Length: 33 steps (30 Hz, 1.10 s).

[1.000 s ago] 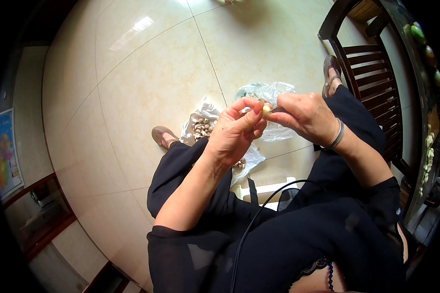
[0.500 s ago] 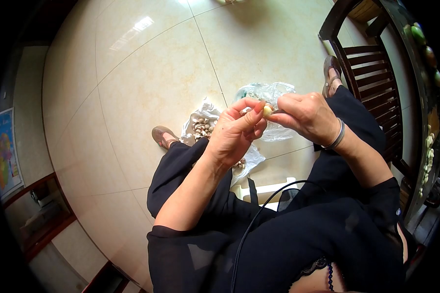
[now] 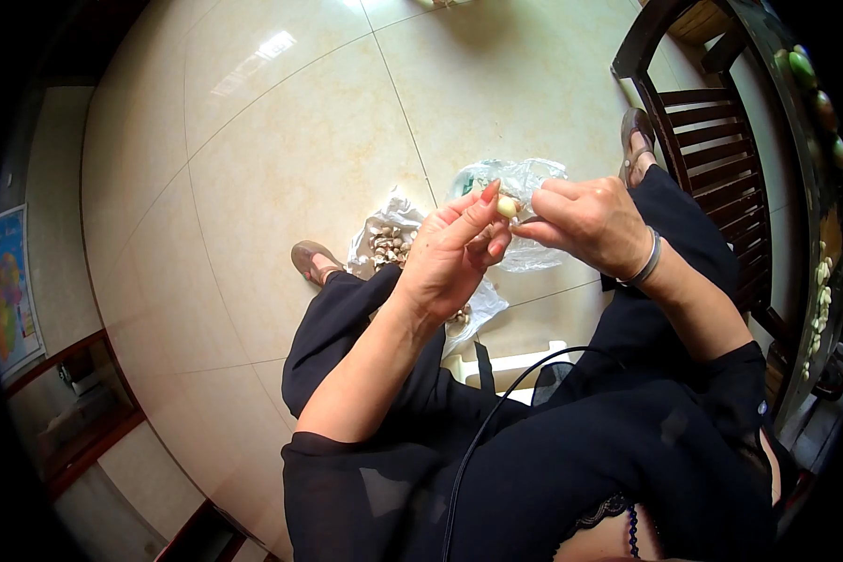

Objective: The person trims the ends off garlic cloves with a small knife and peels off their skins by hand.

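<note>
A small pale yellow piece, apparently a garlic clove [image 3: 507, 206], is held up in front of me between the thumb and fingers of my left hand [image 3: 448, 245]. Close against its right side, my right hand [image 3: 585, 220] is closed, thumb and forefinger pinched together. A brownish bit shows at the clove's edge by those fingertips; whatever they pinch is too small to make out. Below and left of my hands, a white plastic bag [image 3: 358, 245] lies on the floor with many brown-and-white cloves [image 3: 389, 245] in it. Behind my hands lies a clear plastic bag [image 3: 539, 255].
A pale plastic container [image 3: 525, 359] stands between my legs, and a black cord [image 3: 482, 426] crosses my lap. At right is a dark wooden chair [image 3: 712, 140], beside a surface bearing pale pieces [image 3: 820, 295] and greenish fruit [image 3: 802, 68]. Tiled floor [image 3: 281, 169] spreads ahead.
My left thumb has lifted and shifted slightly left, so more of the clove shows. The clove sits a little higher and further left. My right hand has hardly moved.
</note>
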### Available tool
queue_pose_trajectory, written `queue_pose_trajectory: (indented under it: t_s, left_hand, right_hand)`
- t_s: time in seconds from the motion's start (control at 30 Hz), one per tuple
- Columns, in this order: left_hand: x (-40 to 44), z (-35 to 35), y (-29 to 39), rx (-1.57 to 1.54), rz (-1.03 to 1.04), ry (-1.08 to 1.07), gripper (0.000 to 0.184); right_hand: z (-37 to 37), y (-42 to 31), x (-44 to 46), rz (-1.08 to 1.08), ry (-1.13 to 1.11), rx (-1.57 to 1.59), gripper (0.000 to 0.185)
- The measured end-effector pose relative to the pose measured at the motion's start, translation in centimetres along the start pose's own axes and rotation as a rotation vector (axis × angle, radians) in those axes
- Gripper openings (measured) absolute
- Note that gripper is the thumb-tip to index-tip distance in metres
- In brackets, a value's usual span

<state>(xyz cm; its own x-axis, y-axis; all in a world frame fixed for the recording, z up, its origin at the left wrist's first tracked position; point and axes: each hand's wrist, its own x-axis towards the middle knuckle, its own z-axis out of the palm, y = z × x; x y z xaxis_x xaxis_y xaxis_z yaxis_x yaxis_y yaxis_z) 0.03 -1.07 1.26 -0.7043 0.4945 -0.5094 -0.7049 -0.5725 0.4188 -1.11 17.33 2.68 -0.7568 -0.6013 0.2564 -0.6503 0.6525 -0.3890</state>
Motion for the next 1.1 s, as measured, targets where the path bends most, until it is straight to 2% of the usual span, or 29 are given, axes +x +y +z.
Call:
queue_pose_trajectory:
  t_s: [0.23,0.4,0.53,0.63,0.73,0.8,0.83,0.93,1.1]
  left_hand:
    - [0.2,-0.5,0.1,0.006,0.012,-0.005,0.022]
    - [0.1,-0.6,0.2,0.049,0.014,0.006,0.027]
    - [0.2,-0.6,0.2,0.037,0.024,0.044,0.026]
    - [0.3,-0.6,0.2,0.056,0.025,0.115,0.024]
    - [0.6,-1.2,0.3,0.021,0.039,0.093,0.019]
    - [0.7,-1.4,0.3,0.046,0.042,0.064,0.019]
    - [0.8,-1.4,0.3,0.07,0.044,0.04,0.019]
    - [0.8,-1.2,-0.3,0.07,0.035,0.031,0.02]
    - [0.5,-1.0,-0.5,0.072,0.023,-0.015,0.019]
  right_hand:
    - [0.0,0.0,0.0,0.013,-0.03,0.002,0.03]
    - [-0.3,0.0,0.0,0.06,-0.036,0.159,0.03]
    - [0.2,0.4,-0.4,0.109,-0.072,0.16,0.03]
    - [0.5,0.8,-0.5,0.13,-0.074,0.26,0.028]
    - [0.4,1.0,-0.5,0.091,-0.033,0.367,0.025]
    - [-0.4,0.5,0.0,0.254,-0.06,0.572,0.025]
    - [-0.3,0.5,0.0,0.256,-0.059,0.568,0.025]
    - [0.8,0.8,-0.2,0.225,0.139,0.63,0.038]
    - [0.5,0.3,-0.1,0.243,0.162,0.646,0.039]
